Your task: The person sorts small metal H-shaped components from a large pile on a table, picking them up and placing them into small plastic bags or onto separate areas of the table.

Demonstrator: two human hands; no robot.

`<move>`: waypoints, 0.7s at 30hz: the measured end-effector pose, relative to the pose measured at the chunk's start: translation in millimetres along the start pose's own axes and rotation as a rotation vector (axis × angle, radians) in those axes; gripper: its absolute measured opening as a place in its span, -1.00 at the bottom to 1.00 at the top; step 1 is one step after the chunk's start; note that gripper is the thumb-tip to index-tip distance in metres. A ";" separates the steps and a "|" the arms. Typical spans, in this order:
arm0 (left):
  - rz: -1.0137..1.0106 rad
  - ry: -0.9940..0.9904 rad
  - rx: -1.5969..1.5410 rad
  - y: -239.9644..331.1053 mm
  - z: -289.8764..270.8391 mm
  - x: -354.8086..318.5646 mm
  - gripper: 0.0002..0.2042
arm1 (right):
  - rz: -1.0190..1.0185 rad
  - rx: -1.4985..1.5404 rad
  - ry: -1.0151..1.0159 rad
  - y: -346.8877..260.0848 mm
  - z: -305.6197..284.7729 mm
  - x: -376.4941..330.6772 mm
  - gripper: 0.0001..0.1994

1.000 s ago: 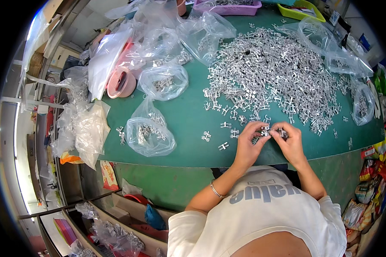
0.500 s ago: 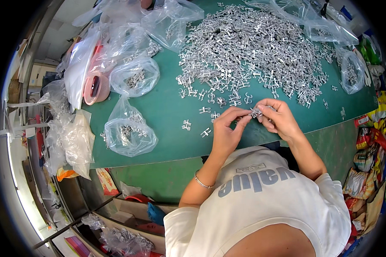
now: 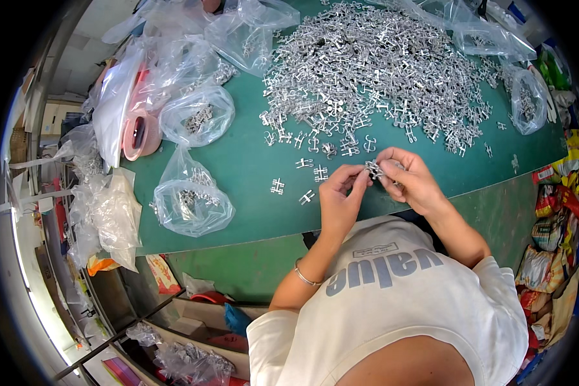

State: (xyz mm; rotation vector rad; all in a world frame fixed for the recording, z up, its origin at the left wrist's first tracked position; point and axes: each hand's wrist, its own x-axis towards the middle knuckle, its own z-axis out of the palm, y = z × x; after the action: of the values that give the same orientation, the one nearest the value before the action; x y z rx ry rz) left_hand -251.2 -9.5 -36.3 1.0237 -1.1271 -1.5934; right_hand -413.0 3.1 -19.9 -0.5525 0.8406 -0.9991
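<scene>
Over the near edge of the green table, my left hand [image 3: 342,198] and my right hand [image 3: 410,181] meet around a small silver metal piece [image 3: 373,170]. My left thumb and fingertips pinch its left side, while the fingers of my right hand curl around its right side and partly hide it. Whether it is one piece or a few together, I cannot tell. A loose H-shaped metal piece [image 3: 307,197] lies just left of my left hand. Beyond my hands spreads a large heap of similar silver pieces [image 3: 373,71].
See-through plastic bags [image 3: 196,206] with metal pieces line the table's left side, near a pink tape roll [image 3: 141,135]. Another such bag [image 3: 527,103] lies at the right. Below the left table edge are shelves with boxes [image 3: 199,328]. Colourful packages [image 3: 547,231] stand along the right.
Both hands have shifted slightly left, and the metal piece between my fingertips shows more plainly. The whole view has moved a little.
</scene>
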 end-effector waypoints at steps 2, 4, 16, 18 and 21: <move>0.100 0.092 0.044 -2.0 4.9 -2.0 -0.90 | -0.054 -0.122 0.032 1.0 10.4 -2.0 -0.83; 0.146 0.134 0.057 -0.2 7.0 -3.9 -0.90 | 0.110 0.143 -0.035 0.2 1.9 0.7 -0.83; 0.266 0.086 0.320 7.6 5.9 -9.6 -0.93 | 0.007 0.059 0.026 0.5 8.8 -4.3 -0.84; -0.023 0.107 -0.055 6.4 7.5 -9.4 -0.93 | 0.032 0.019 0.067 1.9 9.2 -4.3 -0.84; -0.162 0.055 -0.219 10.6 -0.8 -4.7 -0.91 | 0.012 0.008 0.119 4.1 5.3 -3.0 -0.83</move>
State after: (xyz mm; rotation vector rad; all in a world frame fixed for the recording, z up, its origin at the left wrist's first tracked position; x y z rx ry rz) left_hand -247.2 -7.0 -25.6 1.0262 -0.8285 -1.7624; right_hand -407.5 7.8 -18.8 -0.4843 0.9436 -1.0321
